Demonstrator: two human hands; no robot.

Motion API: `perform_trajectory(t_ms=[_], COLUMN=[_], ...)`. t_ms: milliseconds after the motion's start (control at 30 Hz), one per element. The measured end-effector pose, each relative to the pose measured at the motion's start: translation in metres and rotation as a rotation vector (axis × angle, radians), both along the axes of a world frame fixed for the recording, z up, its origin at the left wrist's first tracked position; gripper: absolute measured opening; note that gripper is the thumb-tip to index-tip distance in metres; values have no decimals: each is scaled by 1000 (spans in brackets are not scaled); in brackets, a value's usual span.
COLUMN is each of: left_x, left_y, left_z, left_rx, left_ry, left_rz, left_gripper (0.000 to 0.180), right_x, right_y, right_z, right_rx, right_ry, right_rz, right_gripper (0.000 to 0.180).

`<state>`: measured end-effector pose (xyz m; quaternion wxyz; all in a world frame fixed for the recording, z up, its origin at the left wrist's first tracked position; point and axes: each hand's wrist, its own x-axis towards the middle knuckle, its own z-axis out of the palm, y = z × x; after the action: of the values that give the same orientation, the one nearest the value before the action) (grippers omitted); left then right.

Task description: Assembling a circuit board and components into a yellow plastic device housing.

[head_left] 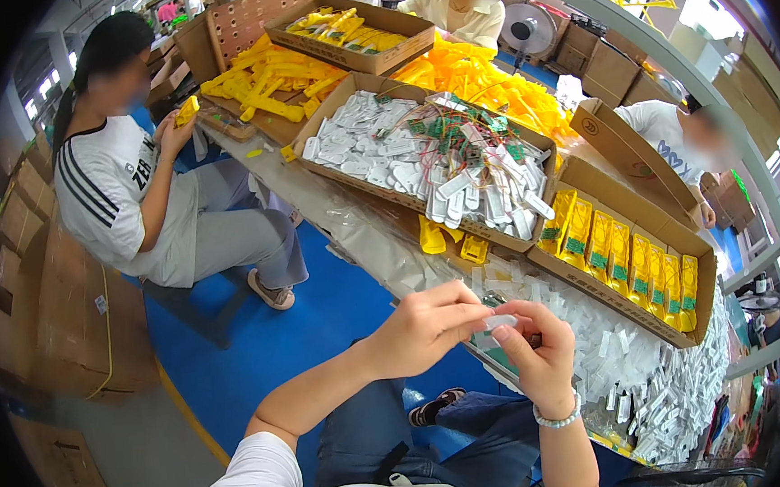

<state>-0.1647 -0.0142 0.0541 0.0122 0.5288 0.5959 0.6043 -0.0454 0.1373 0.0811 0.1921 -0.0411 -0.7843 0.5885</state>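
Both my hands meet in front of me over the table's near edge. A small white plastic piece (500, 322) sits between them. My left hand (432, 324) reaches in from the left, its fingers pinched on the piece's left end. My right hand (540, 342), with a beaded bracelet at the wrist, grips the same piece between thumb and fingers. Part of the piece is hidden by my fingers. Just beyond, a cardboard box (350, 185) holds white plastic parts and green circuit boards with red wires. Loose clear and white pieces (615, 354) lie heaped to the right of my hands.
A long carton (583, 286) at right holds a row of yellow housings with green boards. Yellow parts (506, 86) are piled behind, with another carton (386, 61) beside them. A co-worker (123, 181) sits at left holding a yellow part; other people are across the table.
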Motion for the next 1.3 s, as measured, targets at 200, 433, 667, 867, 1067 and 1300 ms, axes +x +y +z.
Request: perform_trajectory(t_ms=[200, 433, 667, 867, 1067, 1300], left_x=[-17, -164, -284, -276, -287, -272], left_y=[38, 156, 297, 375, 363, 306], left_z=[42, 127, 92, 63, 79, 151], left_rx=[-67, -203, -715, -1330, -1286, -329], left_ry=[62, 363, 515, 858, 1071, 365], left_rz=[-237, 187, 200, 77, 123, 155], left_gripper=[17, 24, 35, 68, 55, 45], right_x=[22, 56, 67, 66, 68, 68], right_y=[25, 55, 77, 92, 106, 99], right_z=[-4, -12, -22, -20, -36, -44], right_rx=[-84, -560, -802, -892, -915, -790], right_ry=[120, 266, 164, 26, 76, 159], right_rz=[-225, -323, -303, -202, -236, -269], right_gripper=[10, 6, 7, 7, 8, 5])
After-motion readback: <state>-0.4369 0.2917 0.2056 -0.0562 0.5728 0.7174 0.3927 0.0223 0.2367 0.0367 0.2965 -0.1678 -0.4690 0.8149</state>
